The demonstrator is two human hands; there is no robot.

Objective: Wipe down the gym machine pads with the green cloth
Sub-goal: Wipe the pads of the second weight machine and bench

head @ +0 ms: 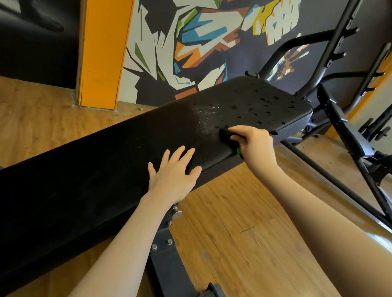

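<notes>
Right hand clenched around green cloth, mostly hidden, at near edge of bench pad. Left hand flat, fingers spread, bracing pad. Droplet-covered area lies beyond right hand, along pad's long axis; right hand nearer.

Green cloth mostly under right hand
</notes>
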